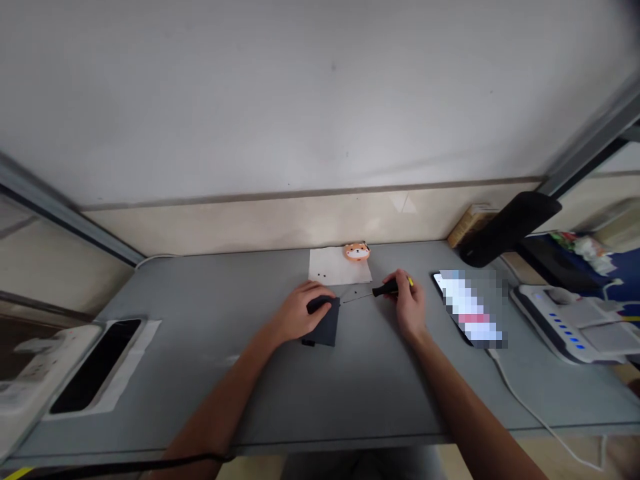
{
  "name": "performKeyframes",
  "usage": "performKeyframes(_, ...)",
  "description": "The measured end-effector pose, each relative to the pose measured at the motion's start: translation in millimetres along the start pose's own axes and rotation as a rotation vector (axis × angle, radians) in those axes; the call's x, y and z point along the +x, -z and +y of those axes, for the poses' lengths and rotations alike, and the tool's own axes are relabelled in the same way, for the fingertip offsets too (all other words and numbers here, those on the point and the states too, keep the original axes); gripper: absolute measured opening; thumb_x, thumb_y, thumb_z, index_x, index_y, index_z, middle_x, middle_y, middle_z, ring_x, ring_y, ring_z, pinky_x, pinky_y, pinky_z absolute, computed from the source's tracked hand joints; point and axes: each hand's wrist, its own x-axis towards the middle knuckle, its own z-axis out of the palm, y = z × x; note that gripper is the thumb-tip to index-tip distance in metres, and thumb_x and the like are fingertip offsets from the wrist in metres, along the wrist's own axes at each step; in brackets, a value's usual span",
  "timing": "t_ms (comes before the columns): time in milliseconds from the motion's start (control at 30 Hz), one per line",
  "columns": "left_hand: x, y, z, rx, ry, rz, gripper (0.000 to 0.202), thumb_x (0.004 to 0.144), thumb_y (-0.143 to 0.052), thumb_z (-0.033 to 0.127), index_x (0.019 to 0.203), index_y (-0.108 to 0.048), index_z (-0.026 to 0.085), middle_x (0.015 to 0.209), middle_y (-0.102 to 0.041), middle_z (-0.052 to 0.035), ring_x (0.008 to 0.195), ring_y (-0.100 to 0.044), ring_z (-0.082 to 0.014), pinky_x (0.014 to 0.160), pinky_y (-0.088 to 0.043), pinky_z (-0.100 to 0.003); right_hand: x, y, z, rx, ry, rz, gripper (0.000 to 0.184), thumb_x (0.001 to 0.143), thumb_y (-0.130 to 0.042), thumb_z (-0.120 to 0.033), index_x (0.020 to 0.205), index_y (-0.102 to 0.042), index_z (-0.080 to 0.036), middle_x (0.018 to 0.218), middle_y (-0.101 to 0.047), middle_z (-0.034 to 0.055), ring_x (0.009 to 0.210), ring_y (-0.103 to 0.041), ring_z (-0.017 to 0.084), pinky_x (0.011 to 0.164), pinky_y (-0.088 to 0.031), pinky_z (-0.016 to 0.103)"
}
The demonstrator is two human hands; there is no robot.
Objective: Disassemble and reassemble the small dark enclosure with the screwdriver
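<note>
A small dark, flat rectangular device (327, 327) lies on the grey table, and my left hand (300, 313) grips it with fingers over its upper part and the thumb across it. Its exact kind does not show. My right hand (409, 307) holds a screwdriver (387, 287) with a black and yellow handle. The thin shaft points left, its tip close to the device's upper right corner; whether they touch I cannot tell. Just beyond, a white sheet of paper (333, 262) carries two tiny dark bits, perhaps screws, and an orange animal-face case (357, 252). Another tiny dark bit lies near the shaft.
At left, a black-screened phone (97, 367) rests on white paper beside a white power strip (37, 373). On the right are a lit phone (470, 313) with a white cable (525, 400), a black cylinder (510, 229) and another power strip (575, 323). A wall (280, 220) bounds the back.
</note>
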Motion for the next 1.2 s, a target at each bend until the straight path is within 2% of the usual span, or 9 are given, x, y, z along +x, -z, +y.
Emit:
performKeyframes(200, 1, 0.0, 0, 0.006, 0.003, -0.003, 0.019, 0.094, -0.055, 0.022, 0.103, -0.071, 0.025, 0.105, -0.073, -0.005, 0.105, -0.066, -0.0219, 0.1, -0.053, -0.041, -1, 0, 1, -0.038, 0.012, -0.099, 0.064, 0.067, -0.061, -0.086, 0.064, -0.063, -0.022, 0.056, -0.056, -0.0006, 0.057, -0.053, 0.016, 0.055, -0.041, 0.029)
performKeyframes(267, 1, 0.7, 1, 0.003, 0.014, -0.009, 0.018, 0.093, -0.055, 0.022, 0.103, -0.071, 0.024, 0.105, -0.073, -0.0054, 0.105, -0.066, -0.0224, 0.101, -0.052, -0.041, -1, 0, 1, -0.038, 0.032, -0.084, 0.064, 0.069, -0.06, -0.086, 0.063, -0.063, -0.022, 0.055, -0.056, -0.0008, 0.056, -0.053, 0.016, 0.056, -0.041, 0.029)
performKeyframes(400, 0, 3.1, 6, -0.008, 0.061, -0.032, 0.022, 0.093, -0.056, 0.023, 0.108, -0.071, 0.025, 0.109, -0.072, -0.0054, 0.108, -0.066, -0.0229, 0.101, -0.052, -0.041, 1, 6, 0, -0.009, 0.038, 0.044, 0.063, 0.07, -0.059, -0.085, 0.061, -0.061, -0.023, 0.055, -0.056, -0.0005, 0.054, -0.052, 0.016, 0.055, -0.041, 0.03)
performKeyframes(533, -1, 1.4, 12, -0.078, 0.155, -0.084, 0.032, 0.091, -0.057, 0.024, 0.122, -0.068, 0.027, 0.123, -0.068, -0.0047, 0.089, -0.068, -0.018, 0.085, -0.057, -0.033, 5, 14, 0, -0.026, 0.067, 0.243, 0.059, 0.075, -0.058, -0.08, 0.062, -0.059, -0.023, 0.056, -0.055, -0.0002, 0.054, -0.052, 0.016, 0.056, -0.042, 0.031)
performKeyframes(633, -1, -5.3, 16, -0.132, 0.212, -0.094, 0.024, 0.092, -0.058, 0.026, 0.112, -0.071, 0.024, 0.114, -0.072, -0.0052, 0.09, -0.069, -0.0188, 0.083, -0.056, -0.032, 6, 16, 1, -0.034, 0.08, 0.313, 0.056, 0.076, -0.058, -0.077, 0.063, -0.06, -0.022, 0.059, -0.055, 0.0001, 0.056, -0.052, 0.016, 0.056, -0.043, 0.031)
performKeyframes(700, 1, -10.5, 18, -0.158, 0.26, -0.083, 0.018, 0.091, -0.059, 0.026, 0.104, -0.072, 0.023, 0.104, -0.073, -0.0049, 0.093, -0.07, -0.0203, 0.083, -0.056, -0.032, 6, 14, 2, -0.028, 0.074, 0.271, 0.058, 0.074, -0.058, -0.079, 0.064, -0.06, -0.022, 0.06, -0.057, 0.0005, 0.056, -0.052, 0.016, 0.056, -0.043, 0.031)
performKeyframes(867, 2, -17.2, 17, -0.172, 0.357, -0.018, 0.025, 0.095, -0.055, 0.037, 0.104, -0.072, 0.022, 0.085, -0.07, -0.0025, 0.071, -0.066, -0.0173, 0.068, -0.054, -0.028, 3, 9, 0, -0.011, 0.059, 0.112, 0.064, 0.067, -0.06, -0.086, 0.063, -0.062, -0.022, 0.053, -0.055, -0.0006, 0.053, -0.052, 0.016, 0.054, -0.041, 0.03)
performKeyframes(1067, 1, -20.7, 13, -0.204, 0.314, 0.004, 0.035, 0.093, -0.061, 0.045, 0.119, -0.071, 0.023, 0.095, -0.074, -0.0029, 0.074, -0.067, -0.0168, 0.07, -0.054, -0.028, 0, 5, -2, 0.084, -0.036, 0.062, 0.065, 0.061, -0.064, -0.087, 0.063, -0.063, -0.022, 0.051, -0.054, -0.0017, 0.046, -0.045, 0.013, 0.047, -0.033, 0.028)
performKeyframes(1200, 3, -27.0, 13, -0.188, 0.297, 0.033, 0.024, 0.093, -0.063, 0.04, 0.107, -0.075, 0.024, 0.097, -0.077, -0.0031, 0.085, -0.07, -0.0198, 0.078, -0.056, -0.03, -5, 2, -1, 0.106, -0.038, -0.003, 0.062, 0.062, -0.066, -0.085, 0.064, -0.065, -0.022, 0.05, -0.055, -0.0017, 0.046, -0.044, 0.013, 0.047, -0.033, 0.029)
